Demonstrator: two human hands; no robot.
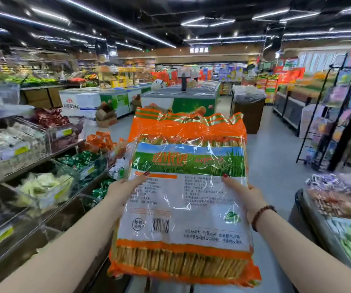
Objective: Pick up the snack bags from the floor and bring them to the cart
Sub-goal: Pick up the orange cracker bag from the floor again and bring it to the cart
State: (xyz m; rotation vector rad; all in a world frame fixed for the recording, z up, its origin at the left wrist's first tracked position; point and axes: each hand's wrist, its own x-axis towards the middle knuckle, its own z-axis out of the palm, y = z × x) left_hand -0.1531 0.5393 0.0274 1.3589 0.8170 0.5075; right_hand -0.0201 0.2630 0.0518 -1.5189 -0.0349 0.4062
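Both hands pinch a large orange and clear plastic bag of stick-shaped biscuits [187, 199] by its side edges. The left hand [123, 190] and the right hand [249, 195] each press a thumb flat on the front, and the fingers are hidden behind the pack. The bag is held upright in the air in front of the person, well off the grey aisle floor [271, 149], with its printed back facing the camera.

Picking up looks finished for this bag, and the step in hand appears to be carrying it to the cart. No cart can be plainly made out, so the next move likely calls for finding it while keeping the two-handed hold. The pack is wide and its film looks slippery.

Orange bands cross the top and bottom of the bag. Below the top band is a strip picturing a green field under blue sky, then a white panel with small text and a barcode. Rows of pale brown sticks show through the wrinkled, glossy film. A second striped edge [149, 115] shows behind the top, and whether it is another bag cannot be told.

A brown bead bracelet [262, 216] circles the right wrist. Clear plastic bins of wrapped sweets [43, 187] line tiered shelves on the left. Green-sided freezer chests [183, 98] stand ahead, and a tall black wire rack [335, 115] stands on the right.
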